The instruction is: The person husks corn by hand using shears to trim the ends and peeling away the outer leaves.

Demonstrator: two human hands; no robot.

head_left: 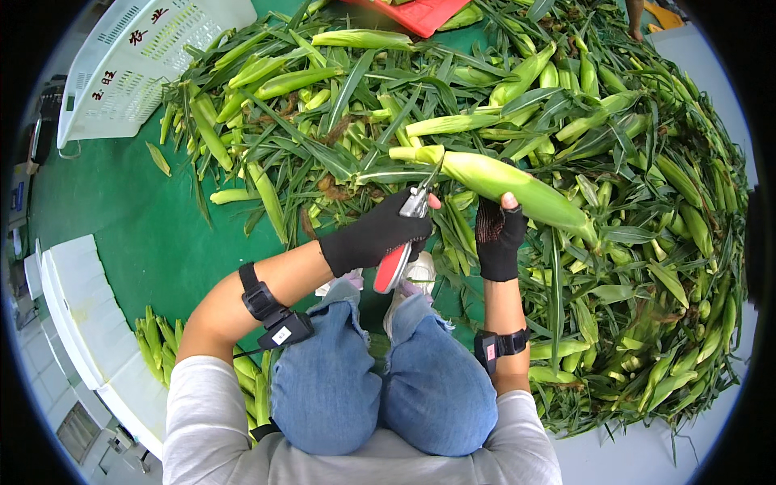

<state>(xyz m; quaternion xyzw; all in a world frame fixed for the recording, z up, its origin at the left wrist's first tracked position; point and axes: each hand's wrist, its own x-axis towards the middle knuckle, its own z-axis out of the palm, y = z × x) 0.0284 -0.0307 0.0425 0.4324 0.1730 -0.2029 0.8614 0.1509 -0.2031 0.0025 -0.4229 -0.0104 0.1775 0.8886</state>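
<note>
My left hand, in a black fingerless glove, is closed around pruning shears with red-and-silver handles. Their blades point up to the narrow neck between the stalk stub and the husk of a green corn ear; whether they cut into it I cannot tell. That ear lies slanted in my right hand, gloved the same way, its thumb on the husk and its other fingers mostly hidden beneath. Behind and to the right of both hands spreads a large heap of husked ears and long leaves.
A white perforated basket with writing stands upper left; a red container is at the top. White panels curve along the left, beside more corn ears. Green flooring shows at left. Part of another person appears upper right.
</note>
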